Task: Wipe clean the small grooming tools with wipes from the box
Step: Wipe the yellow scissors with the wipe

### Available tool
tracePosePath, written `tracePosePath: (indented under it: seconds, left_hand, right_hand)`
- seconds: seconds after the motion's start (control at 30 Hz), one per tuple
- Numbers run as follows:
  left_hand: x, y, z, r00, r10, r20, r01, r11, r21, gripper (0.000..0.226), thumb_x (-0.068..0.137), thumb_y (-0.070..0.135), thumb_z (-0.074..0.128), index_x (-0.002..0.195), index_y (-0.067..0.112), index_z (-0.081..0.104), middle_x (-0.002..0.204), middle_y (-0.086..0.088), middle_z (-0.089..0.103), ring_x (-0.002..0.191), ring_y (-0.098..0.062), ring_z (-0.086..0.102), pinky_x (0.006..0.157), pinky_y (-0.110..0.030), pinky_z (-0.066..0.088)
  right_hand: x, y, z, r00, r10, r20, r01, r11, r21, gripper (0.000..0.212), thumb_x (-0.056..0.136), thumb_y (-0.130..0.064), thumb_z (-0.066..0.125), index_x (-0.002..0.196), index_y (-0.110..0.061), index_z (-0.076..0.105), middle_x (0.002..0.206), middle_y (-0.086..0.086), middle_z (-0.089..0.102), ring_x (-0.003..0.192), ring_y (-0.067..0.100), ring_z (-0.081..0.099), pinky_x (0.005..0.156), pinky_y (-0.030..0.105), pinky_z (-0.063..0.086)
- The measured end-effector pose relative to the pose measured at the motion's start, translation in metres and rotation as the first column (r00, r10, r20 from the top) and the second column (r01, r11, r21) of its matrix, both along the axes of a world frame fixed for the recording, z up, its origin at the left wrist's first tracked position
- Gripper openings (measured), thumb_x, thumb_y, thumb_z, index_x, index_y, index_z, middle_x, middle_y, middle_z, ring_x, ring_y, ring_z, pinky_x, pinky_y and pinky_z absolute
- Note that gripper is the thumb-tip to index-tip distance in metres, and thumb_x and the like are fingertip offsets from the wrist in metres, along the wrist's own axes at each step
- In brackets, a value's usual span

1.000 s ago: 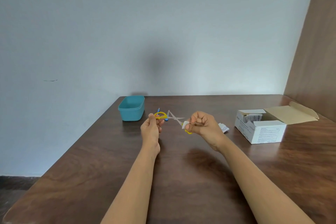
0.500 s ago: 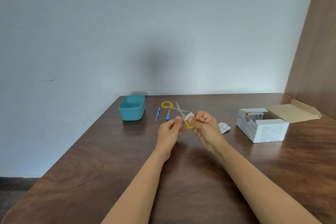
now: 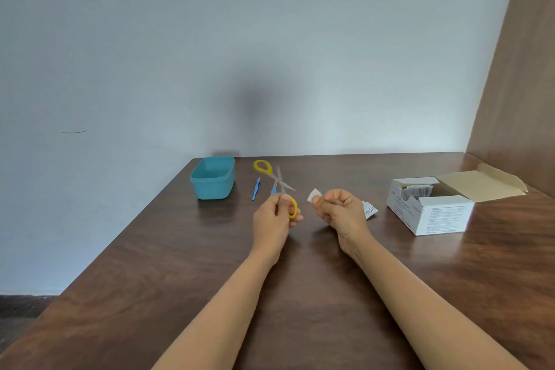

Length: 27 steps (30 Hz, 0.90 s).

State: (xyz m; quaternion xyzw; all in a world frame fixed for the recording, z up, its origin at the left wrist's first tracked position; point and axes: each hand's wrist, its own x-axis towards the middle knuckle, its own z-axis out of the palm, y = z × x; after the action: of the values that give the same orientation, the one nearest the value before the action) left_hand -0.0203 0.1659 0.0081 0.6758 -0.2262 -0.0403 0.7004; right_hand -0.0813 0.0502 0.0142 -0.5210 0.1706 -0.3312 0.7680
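On the table (image 3: 300, 294), the tub (image 3: 212, 179) stands far left, two small tools (image 3: 255, 189) lie just right of it, and the box (image 3: 432, 207) sits far right.

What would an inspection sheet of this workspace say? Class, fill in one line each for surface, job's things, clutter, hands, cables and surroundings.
Surface: dark wooden table, bare in front.
Job's things: yellow-handled scissors held open above the table; white wipe pinched; open wipe box on the right; two small blue tools lying beside the teal tub.
Clutter: torn wipe packet behind the right hand.
Hands: left hand grips one scissor loop; right hand holds the wipe, apart from the blades.
Cables: nothing seen.
Surroundings: pale wall behind, wooden panel on the right.
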Motion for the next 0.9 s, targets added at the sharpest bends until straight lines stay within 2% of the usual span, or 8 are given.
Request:
tracePosePath:
  seconds: [0.1, 0.2, 0.3, 0.4, 0.5, 0.6, 0.73, 0.9]
  left_hand:
    - [-0.001, 0.0, -0.002, 0.978, -0.117, 0.173, 0.083, 0.979, 0.188, 0.028, 0.1, 0.02, 0.045, 0.083, 0.004, 0.061, 0.066, 0.003, 0.056, 0.059, -0.006, 0.065, 0.064, -0.021, 0.051]
    - [0.0, 0.001, -0.002, 0.964, -0.15, 0.218, 0.098, 0.968, 0.23, 0.026, 0.099, 0.026, 0.047, 0.089, 0.011, 0.065, 0.065, 0.009, 0.055, 0.057, 0.0, 0.061, 0.069, -0.023, 0.051]
    - [0.001, -0.001, -0.002, 0.956, -0.131, 0.264, 0.06, 0.963, 0.263, 0.025, 0.099, 0.027, 0.046, 0.088, 0.019, 0.067, 0.065, 0.009, 0.054, 0.057, 0.0, 0.053, 0.061, -0.015, 0.043]
    - [0.002, -0.003, -0.001, 0.944, -0.107, 0.313, 0.02, 0.963, 0.269, 0.027, 0.099, 0.023, 0.046, 0.085, 0.019, 0.068, 0.067, 0.007, 0.058, 0.055, -0.001, 0.045, 0.053, -0.013, 0.035]
    - [0.001, -0.003, -0.001, 0.945, -0.081, 0.316, -0.001, 0.968, 0.251, 0.027, 0.099, 0.018, 0.046, 0.085, 0.013, 0.068, 0.076, 0.002, 0.069, 0.056, 0.005, 0.049, 0.055, -0.008, 0.036]
    - [0.003, -0.004, -0.001, 0.95, -0.061, 0.307, -0.016, 0.97, 0.242, 0.026, 0.099, 0.016, 0.046, 0.086, 0.013, 0.068, 0.076, 0.001, 0.07, 0.064, 0.007, 0.054, 0.059, -0.005, 0.037]
    - [0.003, -0.004, 0.0, 0.949, -0.062, 0.308, -0.016, 0.969, 0.246, 0.025, 0.099, 0.015, 0.046, 0.088, 0.01, 0.068, 0.077, 0.001, 0.07, 0.057, 0.01, 0.052, 0.056, -0.005, 0.036]
    - [0.003, -0.004, 0.0, 0.951, -0.057, 0.305, -0.022, 0.968, 0.251, 0.025, 0.099, 0.017, 0.046, 0.088, 0.012, 0.069, 0.077, 0.002, 0.07, 0.063, 0.01, 0.054, 0.06, -0.004, 0.037]
  right_hand:
    - [-0.003, -0.002, 0.001, 0.998, -0.054, 0.009, 0.054, 0.998, 0.03, 0.029, 0.078, 0.007, 0.07, 0.071, -0.014, 0.052, 0.058, -0.002, 0.064, 0.059, 0.009, 0.065, 0.056, 0.019, 0.053]
    - [-0.002, -0.004, 0.001, 0.997, -0.081, 0.018, 0.08, 0.997, 0.021, 0.027, 0.079, 0.009, 0.068, 0.073, -0.012, 0.052, 0.056, -0.003, 0.065, 0.058, 0.009, 0.064, 0.055, 0.018, 0.053]
    - [0.0, -0.006, 0.001, 0.997, -0.078, 0.022, 0.078, 0.997, 0.01, 0.023, 0.079, 0.008, 0.068, 0.078, -0.01, 0.055, 0.066, 0.004, 0.067, 0.062, 0.012, 0.065, 0.059, 0.018, 0.054]
    - [0.002, -0.009, 0.001, 0.997, -0.078, 0.029, 0.078, 0.997, -0.012, 0.019, 0.08, 0.008, 0.068, 0.081, -0.009, 0.059, 0.071, 0.006, 0.067, 0.064, 0.011, 0.065, 0.06, 0.019, 0.055]
    - [0.003, -0.011, 0.0, 0.998, -0.06, 0.028, 0.061, 0.997, -0.047, 0.016, 0.081, 0.005, 0.067, 0.085, -0.01, 0.063, 0.074, 0.005, 0.071, 0.071, 0.013, 0.067, 0.061, 0.019, 0.054]
    - [0.002, -0.013, 0.0, 0.999, -0.031, 0.02, 0.032, 0.997, -0.069, 0.018, 0.082, 0.004, 0.067, 0.09, -0.012, 0.064, 0.077, 0.007, 0.072, 0.077, 0.017, 0.069, 0.063, 0.019, 0.054]
    - [0.001, -0.011, 0.001, 1.0, -0.009, 0.007, 0.01, 0.995, -0.099, 0.018, 0.082, 0.003, 0.068, 0.089, -0.013, 0.066, 0.078, 0.01, 0.072, 0.074, 0.014, 0.069, 0.063, 0.02, 0.053]
    - [0.0, -0.009, 0.003, 1.0, -0.001, 0.022, 0.002, 0.997, -0.072, 0.016, 0.084, 0.004, 0.065, 0.085, -0.012, 0.064, 0.074, 0.007, 0.072, 0.071, 0.014, 0.07, 0.063, 0.02, 0.054]
